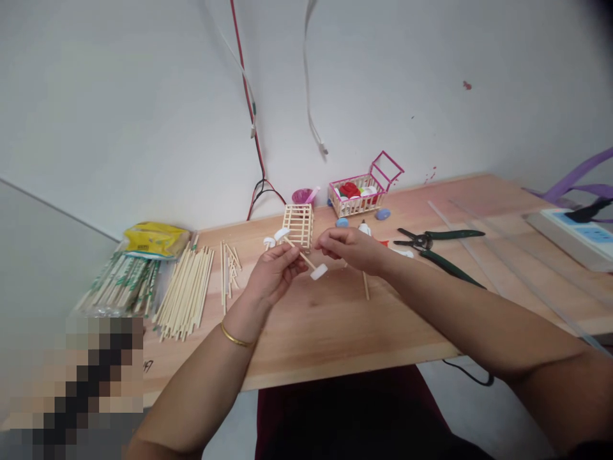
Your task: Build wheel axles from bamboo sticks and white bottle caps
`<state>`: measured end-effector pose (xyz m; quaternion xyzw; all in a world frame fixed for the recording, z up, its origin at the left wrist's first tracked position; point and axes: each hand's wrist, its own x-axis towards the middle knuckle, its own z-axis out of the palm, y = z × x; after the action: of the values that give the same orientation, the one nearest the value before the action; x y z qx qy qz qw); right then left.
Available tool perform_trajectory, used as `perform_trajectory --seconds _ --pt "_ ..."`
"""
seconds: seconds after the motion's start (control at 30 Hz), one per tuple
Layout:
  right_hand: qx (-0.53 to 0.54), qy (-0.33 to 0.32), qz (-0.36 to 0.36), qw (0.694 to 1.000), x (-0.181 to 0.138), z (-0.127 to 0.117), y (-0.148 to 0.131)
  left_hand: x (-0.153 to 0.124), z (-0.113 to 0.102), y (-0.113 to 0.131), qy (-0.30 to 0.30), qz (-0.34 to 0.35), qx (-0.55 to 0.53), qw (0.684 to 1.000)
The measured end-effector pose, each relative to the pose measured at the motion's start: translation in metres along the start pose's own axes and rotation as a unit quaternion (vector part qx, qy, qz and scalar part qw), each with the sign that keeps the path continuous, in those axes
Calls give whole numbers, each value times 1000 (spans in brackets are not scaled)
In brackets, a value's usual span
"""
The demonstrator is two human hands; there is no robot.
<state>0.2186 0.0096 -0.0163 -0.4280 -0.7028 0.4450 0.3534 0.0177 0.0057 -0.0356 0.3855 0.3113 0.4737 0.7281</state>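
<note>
In my left hand (274, 273) a short wooden stick (307, 259) is pinched between thumb and fingers. White round caps, the near one (318, 272) and the far one (282, 234), sit on its two ends. Beside that hand shows another white cap (269, 243). Just right of the stick, my right hand (353, 249) has its fingers closed together; what they hold, if anything, is hidden. Behind both hands stands a small open frame of wooden sticks (299, 222). A white tool with a dark nozzle (364, 227) lies partly covered by my right hand.
Bundled sticks (184, 291), wrapped chopsticks (122, 281) and a yellow packet (156, 239) lie left. A pink-edged model cart (357, 197) holds coloured caps at the back. Green-handled pliers (438, 246), clear strips (502, 255) and a power strip (577, 236) lie right.
</note>
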Motion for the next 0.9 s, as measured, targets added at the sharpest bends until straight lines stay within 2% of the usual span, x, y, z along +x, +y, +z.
perform_trajectory --seconds 0.07,0.17,0.3,0.47,0.7,0.9 --pt "13 18 -3 1000 1 0 1 1 -2 2 9 3 -13 1000" --pt "1 8 8 1000 1 0 -1 2 -2 6 30 11 -21 999" --pt "-37 -62 26 997 -2 -2 -6 1 0 12 49 26 -33 998" --pt "-97 -119 -8 988 -6 0 -15 2 1 14 71 52 -30 996" --pt "-62 -107 29 992 -5 1 -17 1 1 13 72 78 24 994" --pt "-5 -94 12 995 -3 -4 -10 4 -3 14 78 102 24 991"
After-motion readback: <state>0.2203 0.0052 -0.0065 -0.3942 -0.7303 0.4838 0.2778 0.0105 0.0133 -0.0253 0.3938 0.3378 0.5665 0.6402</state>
